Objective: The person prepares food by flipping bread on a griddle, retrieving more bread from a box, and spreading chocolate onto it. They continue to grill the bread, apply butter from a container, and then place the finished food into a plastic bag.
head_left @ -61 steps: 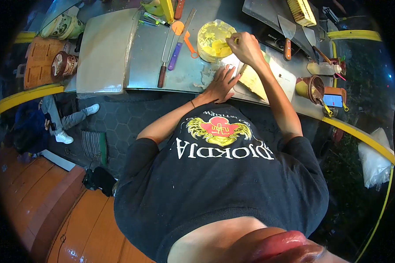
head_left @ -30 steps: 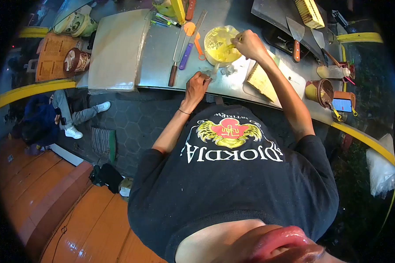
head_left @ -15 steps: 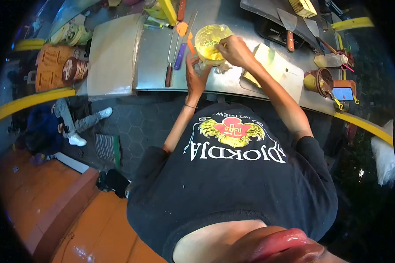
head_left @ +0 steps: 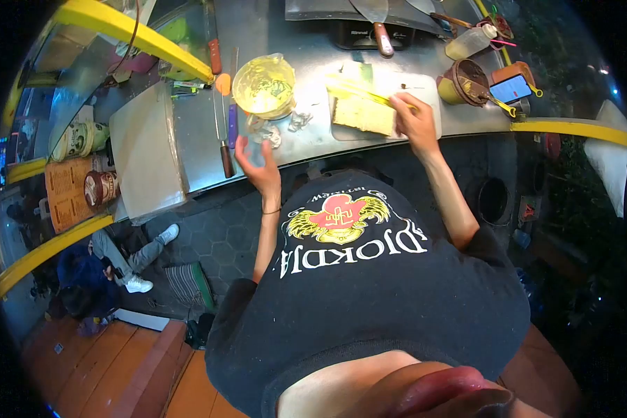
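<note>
Your right hand is closed on the end of a thin yellow spreader, which lies across the far edge of the pale slab on the white cutting board. Your left hand hovers open with fingers spread, holding nothing, just short of the crumpled clear wrap in front of the tub of yellow spread. The tub stands uncovered on the steel counter, beside the purple-handled knife. I judge the spreading is under way: the slab's top looks yellow, but how evenly it is coated is too small to tell
</note>
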The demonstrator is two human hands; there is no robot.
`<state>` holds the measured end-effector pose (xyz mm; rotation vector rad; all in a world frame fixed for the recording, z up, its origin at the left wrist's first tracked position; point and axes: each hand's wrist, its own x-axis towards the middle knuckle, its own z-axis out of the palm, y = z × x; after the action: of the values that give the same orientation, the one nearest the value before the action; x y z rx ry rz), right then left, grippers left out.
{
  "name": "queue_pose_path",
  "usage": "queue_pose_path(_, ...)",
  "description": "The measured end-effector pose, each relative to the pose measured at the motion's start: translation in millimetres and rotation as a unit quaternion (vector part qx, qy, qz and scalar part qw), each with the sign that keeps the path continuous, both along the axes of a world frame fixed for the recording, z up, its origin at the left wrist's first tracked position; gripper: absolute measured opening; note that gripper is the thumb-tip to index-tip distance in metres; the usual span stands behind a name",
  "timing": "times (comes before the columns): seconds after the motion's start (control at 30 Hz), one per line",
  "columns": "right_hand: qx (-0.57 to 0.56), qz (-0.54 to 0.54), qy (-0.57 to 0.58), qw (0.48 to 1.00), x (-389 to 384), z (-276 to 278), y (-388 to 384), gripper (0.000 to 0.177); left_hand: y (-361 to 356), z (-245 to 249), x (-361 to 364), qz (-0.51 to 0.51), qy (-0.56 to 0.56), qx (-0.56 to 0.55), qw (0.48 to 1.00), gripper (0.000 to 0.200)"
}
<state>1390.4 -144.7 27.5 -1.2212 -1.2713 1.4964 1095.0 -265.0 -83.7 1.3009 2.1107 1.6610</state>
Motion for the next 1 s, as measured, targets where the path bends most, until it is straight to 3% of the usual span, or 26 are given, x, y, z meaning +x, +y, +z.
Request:
queue_pose_path(0.07, -0.025, -0.072, -0.024, 0.997, 43, -20, -7, 0.022, -15, -9, 2, -0.006, -0.142, -0.051, 0.989, 0.048)
queue_pose_path(0.1, 0.017, -0.113, -0.092, 0.989, 56, -29, -5, 0.021, -13, -8, 8, -0.005, -0.140, -0.052, 0.989, 0.048)
queue_pose_path(0.17, 0.030, -0.131, -0.121, 0.984, 80, -42, 6, 0.023, -3, -9, 28, -0.190, -0.146, -0.159, 0.958, 0.049)
queue_pose_path(0.23, 0.237, -0.128, -0.188, 0.945, 81, -55, 27, 0.024, 23, -13, 57, -0.277, -0.051, -0.112, 0.953, 0.063)
queue_pose_path(0.3, 0.217, -0.111, -0.210, 0.947, 81, -61, 35, 0.024, 46, -9, 86, -0.275, -0.031, -0.099, 0.956, 0.072)
queue_pose_path(0.37, 0.310, -0.002, -0.287, 0.907, 82, -76, 35, 0.022, 63, -11, 97, -0.272, -0.006, -0.084, 0.959, 0.081)
queue_pose_path(0.4, 0.281, 0.070, -0.310, 0.905, 89, -66, 22, 0.022, 71, -20, 98, -0.268, 0.007, -0.091, 0.959, 0.087)
queue_pose_path(0.5, 0.254, 0.149, -0.272, 0.916, 108, -48, 14, 0.022, 82, -31, 98, -0.259, 0.009, -0.099, 0.961, 0.092)
queue_pose_path(0.57, 0.216, 0.124, -0.240, 0.938, 116, -58, 31, 0.024, 79, -34, 97, -0.268, -0.005, -0.115, 0.957, 0.092)
queue_pose_path(0.63, 0.234, 0.022, -0.188, 0.954, 111, -66, 58, 0.025, 75, -24, 100, -0.264, 0.011, -0.130, 0.956, 0.092)
queue_pose_path(0.7, 0.225, 0.028, -0.171, 0.959, 111, -79, 67, 0.026, 75, -23, 104, -0.250, 0.005, -0.125, 0.960, 0.093)
queue_pose_path(0.8, 0.188, 0.218, -0.206, 0.935, 120, -75, 48, 0.026, 77, -25, 105, -0.240, 0.003, -0.136, 0.961, 0.096)
queue_pose_path(0.9, 0.159, 0.220, -0.180, 0.945, 138, -62, 34, 0.026, 78, -19, 113, -0.246, 0.004, -0.110, 0.963, 0.108)
queue_pose_path(1.0, 0.243, 0.098, -0.227, 0.938, 142, -53, 48, 0.024, 71, -17, 126, -0.224, 0.033, -0.090, 0.970, 0.120)
